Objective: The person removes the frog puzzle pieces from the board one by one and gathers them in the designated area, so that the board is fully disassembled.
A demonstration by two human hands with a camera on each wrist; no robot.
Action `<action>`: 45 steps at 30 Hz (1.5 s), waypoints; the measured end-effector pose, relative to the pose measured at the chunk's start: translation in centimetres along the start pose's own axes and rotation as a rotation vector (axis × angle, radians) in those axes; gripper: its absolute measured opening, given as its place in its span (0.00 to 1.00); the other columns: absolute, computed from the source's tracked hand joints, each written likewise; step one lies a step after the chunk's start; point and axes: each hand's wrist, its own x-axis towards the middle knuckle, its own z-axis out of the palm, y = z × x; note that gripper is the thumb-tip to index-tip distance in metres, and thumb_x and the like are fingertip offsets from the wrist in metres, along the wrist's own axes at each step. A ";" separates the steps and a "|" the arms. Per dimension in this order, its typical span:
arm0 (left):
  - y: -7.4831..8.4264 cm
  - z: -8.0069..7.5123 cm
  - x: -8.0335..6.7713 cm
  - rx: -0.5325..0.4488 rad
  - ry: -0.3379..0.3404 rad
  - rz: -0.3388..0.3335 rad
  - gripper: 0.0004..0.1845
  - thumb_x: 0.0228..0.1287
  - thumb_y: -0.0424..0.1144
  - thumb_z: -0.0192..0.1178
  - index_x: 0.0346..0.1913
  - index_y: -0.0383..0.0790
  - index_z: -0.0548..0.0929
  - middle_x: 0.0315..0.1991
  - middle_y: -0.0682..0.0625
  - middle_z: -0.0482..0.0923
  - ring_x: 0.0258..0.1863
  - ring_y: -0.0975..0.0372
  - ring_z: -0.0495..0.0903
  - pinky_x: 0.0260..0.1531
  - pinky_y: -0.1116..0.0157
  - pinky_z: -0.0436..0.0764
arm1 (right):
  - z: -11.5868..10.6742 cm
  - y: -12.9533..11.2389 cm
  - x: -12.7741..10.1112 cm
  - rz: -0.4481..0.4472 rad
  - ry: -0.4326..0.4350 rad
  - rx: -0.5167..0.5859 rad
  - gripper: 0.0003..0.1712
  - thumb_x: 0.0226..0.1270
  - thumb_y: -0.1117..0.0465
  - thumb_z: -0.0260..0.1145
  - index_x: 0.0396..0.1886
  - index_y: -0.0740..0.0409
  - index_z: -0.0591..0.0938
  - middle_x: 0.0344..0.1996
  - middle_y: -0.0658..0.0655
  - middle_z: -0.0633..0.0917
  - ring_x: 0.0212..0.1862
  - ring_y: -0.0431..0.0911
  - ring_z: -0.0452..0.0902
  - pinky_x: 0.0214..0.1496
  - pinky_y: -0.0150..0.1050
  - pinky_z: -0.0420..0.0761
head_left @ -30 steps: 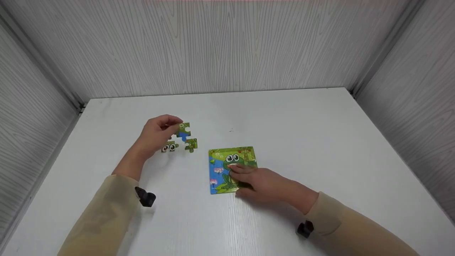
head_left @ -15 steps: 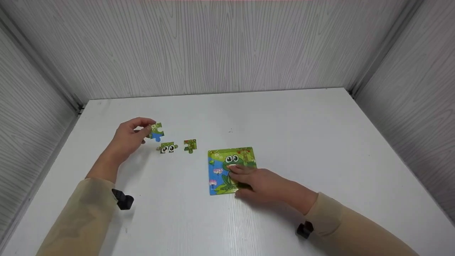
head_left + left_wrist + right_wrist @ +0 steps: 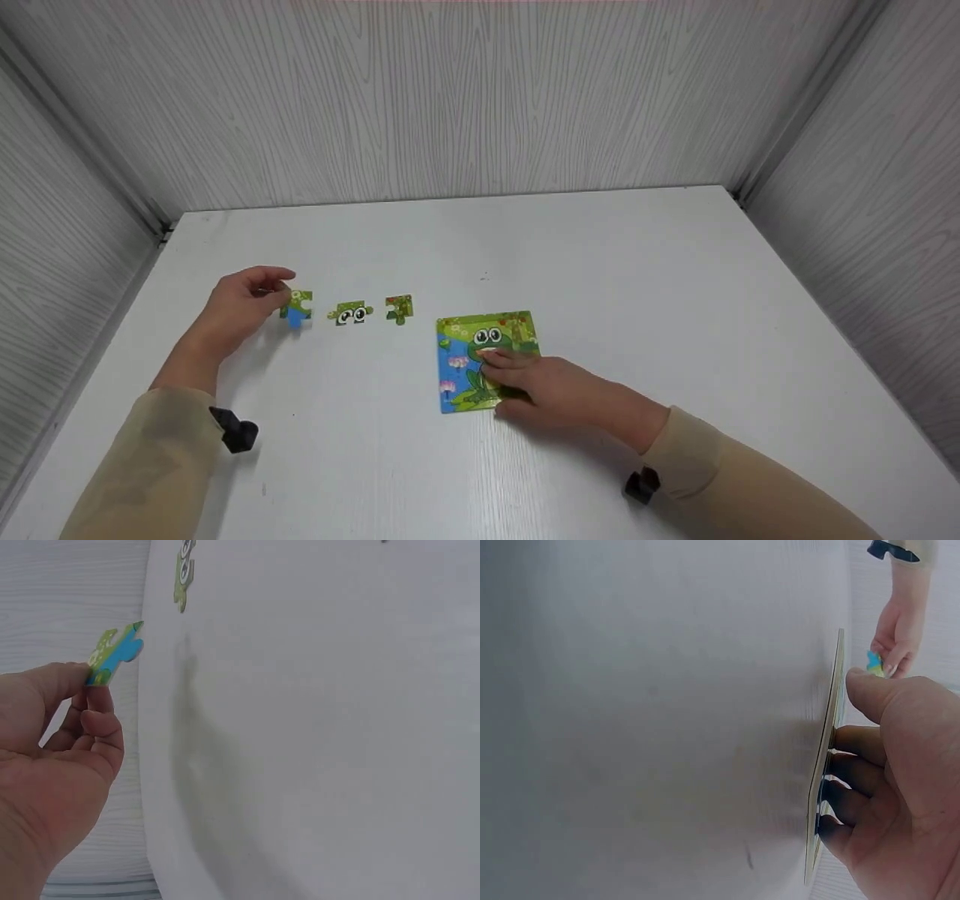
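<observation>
My left hand (image 3: 240, 304) pinches a green-and-blue puzzle piece (image 3: 297, 308) between thumb and fingers at the table's left; the left wrist view shows the same piece (image 3: 114, 653) in my fingertips just above the white surface. A piece with frog eyes (image 3: 350, 313) and a green piece (image 3: 399, 308) lie to its right. My right hand (image 3: 551, 386) rests with fingers pressed flat on the frog puzzle board (image 3: 465, 360) near the middle. In the right wrist view those fingers (image 3: 855, 780) lie on the board's edge (image 3: 823, 765).
The white table (image 3: 637, 285) is boxed in by grey wood-grain walls at the back and both sides. Black wrist cameras (image 3: 234, 430) sit on both sleeves.
My left hand has carried the green-and-blue piece leftward and down, away from the other two loose pieces. The right hand has stayed on the board.
</observation>
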 end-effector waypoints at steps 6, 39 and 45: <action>-1.4 0.0 0.1 -0.009 0.000 -0.003 0.22 0.72 0.45 0.55 0.66 0.45 0.72 0.55 0.45 0.72 0.52 0.56 0.69 0.47 0.65 0.73 | -0.1 -0.1 -0.2 -0.005 0.005 -0.015 0.38 0.73 0.38 0.51 0.76 0.49 0.59 0.76 0.46 0.54 0.75 0.46 0.50 0.68 0.47 0.64; -2.5 3.0 0.6 -0.001 0.015 -0.081 0.20 0.73 0.37 0.53 0.66 0.42 0.72 0.60 0.42 0.69 0.58 0.49 0.67 0.62 0.52 0.68 | -0.1 -0.2 -0.2 -0.003 -0.003 -0.008 0.38 0.73 0.39 0.51 0.76 0.49 0.59 0.76 0.46 0.52 0.75 0.46 0.48 0.68 0.48 0.64; -2.4 3.0 0.5 -0.004 0.017 -0.104 0.21 0.73 0.38 0.53 0.67 0.43 0.71 0.61 0.42 0.68 0.59 0.49 0.67 0.62 0.52 0.68 | 0.0 -0.2 -0.1 0.003 -0.001 -0.006 0.38 0.73 0.38 0.52 0.76 0.48 0.58 0.76 0.45 0.52 0.75 0.45 0.48 0.67 0.47 0.65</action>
